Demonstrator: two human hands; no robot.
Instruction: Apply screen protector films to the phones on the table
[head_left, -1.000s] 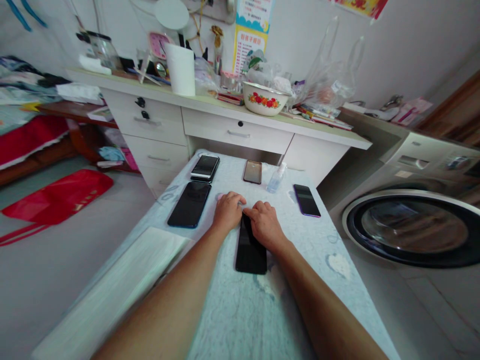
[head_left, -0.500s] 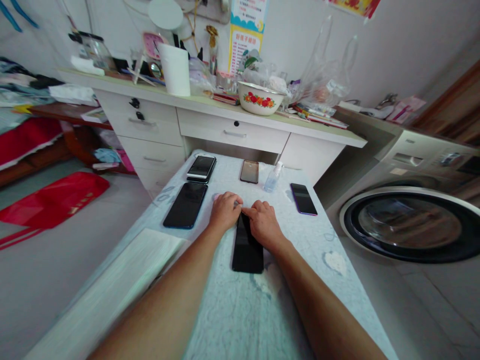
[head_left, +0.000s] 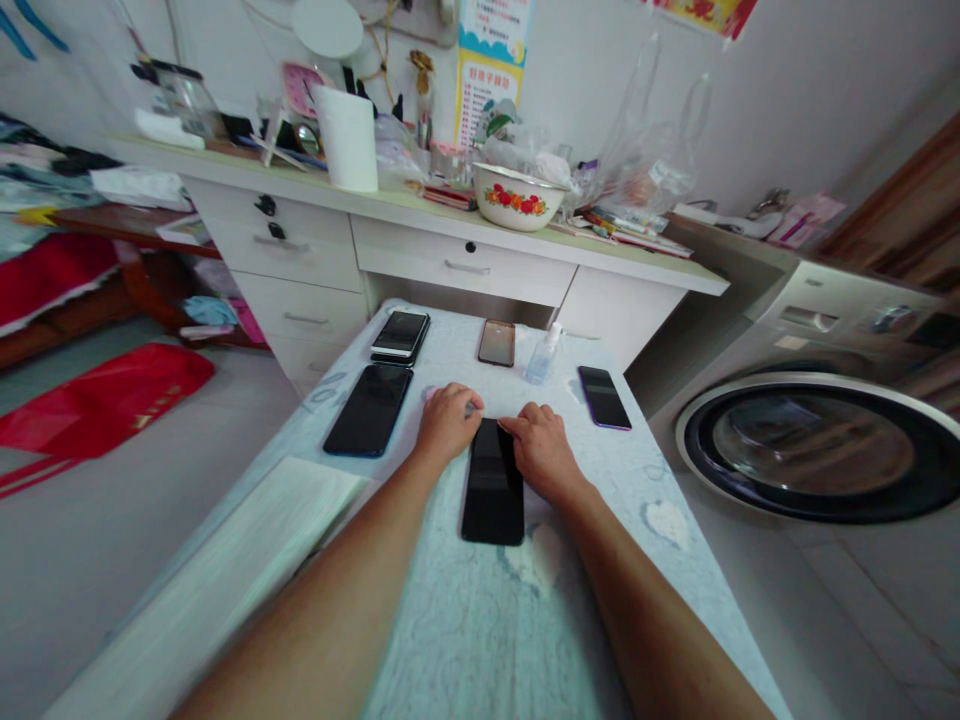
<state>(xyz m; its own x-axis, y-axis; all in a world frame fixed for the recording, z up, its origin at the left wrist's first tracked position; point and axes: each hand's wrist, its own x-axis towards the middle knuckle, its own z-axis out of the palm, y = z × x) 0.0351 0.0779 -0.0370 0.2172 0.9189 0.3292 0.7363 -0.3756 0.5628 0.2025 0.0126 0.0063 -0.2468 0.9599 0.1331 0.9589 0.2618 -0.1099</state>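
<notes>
Mid-frame, the left hand [head_left: 448,422] is pinching a grey object [head_left: 470,409]; the half-curled right hand [head_left: 543,448], hold unclear, is touching the phone [head_left: 493,492], a sideways push risking slippage.

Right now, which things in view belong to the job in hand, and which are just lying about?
Likely the job:
black phone by the right hand
small grey item at the left hand

Seemingly lying about:
flowered bowl
red bag
</notes>
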